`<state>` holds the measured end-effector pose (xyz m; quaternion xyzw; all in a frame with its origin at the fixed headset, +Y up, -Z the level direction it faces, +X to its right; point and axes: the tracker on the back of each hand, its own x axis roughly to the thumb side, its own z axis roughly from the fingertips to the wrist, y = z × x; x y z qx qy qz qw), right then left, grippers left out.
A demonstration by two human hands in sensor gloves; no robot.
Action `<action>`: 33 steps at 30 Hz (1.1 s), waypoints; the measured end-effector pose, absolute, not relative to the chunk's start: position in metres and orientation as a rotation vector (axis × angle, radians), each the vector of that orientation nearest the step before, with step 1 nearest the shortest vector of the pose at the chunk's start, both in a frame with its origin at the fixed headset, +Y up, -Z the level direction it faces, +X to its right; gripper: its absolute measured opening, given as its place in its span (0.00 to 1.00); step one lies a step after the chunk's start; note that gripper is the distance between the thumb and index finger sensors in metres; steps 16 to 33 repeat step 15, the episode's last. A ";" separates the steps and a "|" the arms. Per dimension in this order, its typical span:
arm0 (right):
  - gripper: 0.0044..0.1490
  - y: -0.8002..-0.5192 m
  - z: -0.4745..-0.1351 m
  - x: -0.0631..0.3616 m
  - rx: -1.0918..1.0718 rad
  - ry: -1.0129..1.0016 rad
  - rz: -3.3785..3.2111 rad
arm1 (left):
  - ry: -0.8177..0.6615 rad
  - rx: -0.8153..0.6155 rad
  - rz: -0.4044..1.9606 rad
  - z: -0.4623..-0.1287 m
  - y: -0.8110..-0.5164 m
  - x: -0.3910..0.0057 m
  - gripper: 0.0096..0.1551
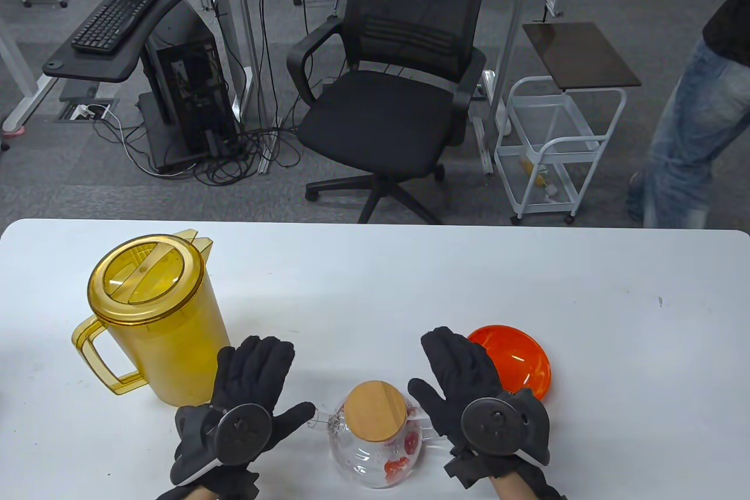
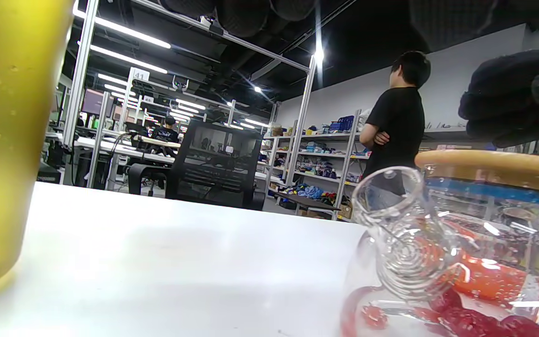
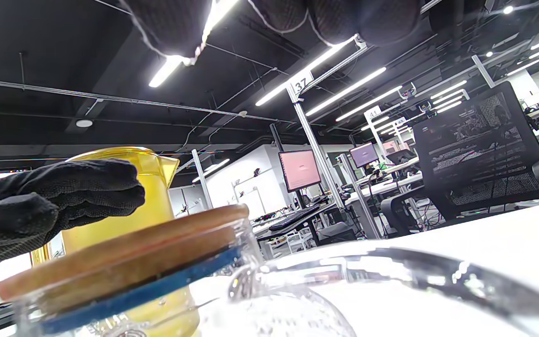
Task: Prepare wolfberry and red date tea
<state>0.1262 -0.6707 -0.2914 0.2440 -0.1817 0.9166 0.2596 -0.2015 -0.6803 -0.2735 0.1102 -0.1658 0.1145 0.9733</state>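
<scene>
Hands point(image 1: 246, 400) two; teapot point(image 1: 375, 441) one; pitcher point(image 1: 155, 318) one.

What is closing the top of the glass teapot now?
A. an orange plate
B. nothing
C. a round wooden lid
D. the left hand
C: a round wooden lid sits on the glass teapot; the orange plate lies apart on the table.

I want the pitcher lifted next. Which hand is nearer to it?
Left. The left hand lies just beside the yellow pitcher; the right hand is beyond the teapot.
</scene>
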 end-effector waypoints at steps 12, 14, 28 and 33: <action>0.45 -0.671 -0.291 0.124 0.676 -0.481 2.486 | -0.347 0.220 0.229 -0.274 -0.681 -0.200 0.55; 0.45 -0.671 -0.291 0.124 0.678 -0.480 2.487 | -0.349 0.221 0.230 -0.273 -0.681 -0.199 0.55; 0.45 -0.671 -0.291 0.124 0.678 -0.480 2.489 | -0.350 0.221 0.231 -0.273 -0.681 -0.199 0.55; 0.45 -0.671 -0.291 0.124 0.678 -0.480 2.489 | -0.350 0.221 0.231 -0.273 -0.681 -0.199 0.55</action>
